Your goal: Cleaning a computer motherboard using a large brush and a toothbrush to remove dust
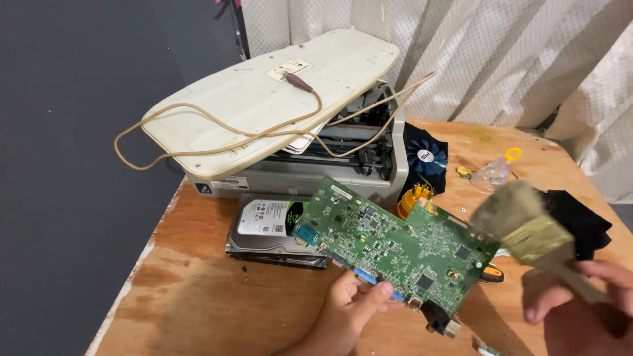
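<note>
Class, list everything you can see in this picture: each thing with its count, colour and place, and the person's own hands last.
Circuit board: one, green, held above the table's middle.
Paintbrush: one, tan bristles, blurred, right of the board.
Hard drive: one, silver and black, under the board's left end.
Printer: one, grey, at the back.
Keyboard: one, cream, upside down on the printer, cord looped.
Fan: one, blue and black, beside the printer.
Black cloth: one, right edge.
Table: one, brown wood.
Left hand: grips the board's lower edge.
Right hand: holds the paintbrush.
</note>
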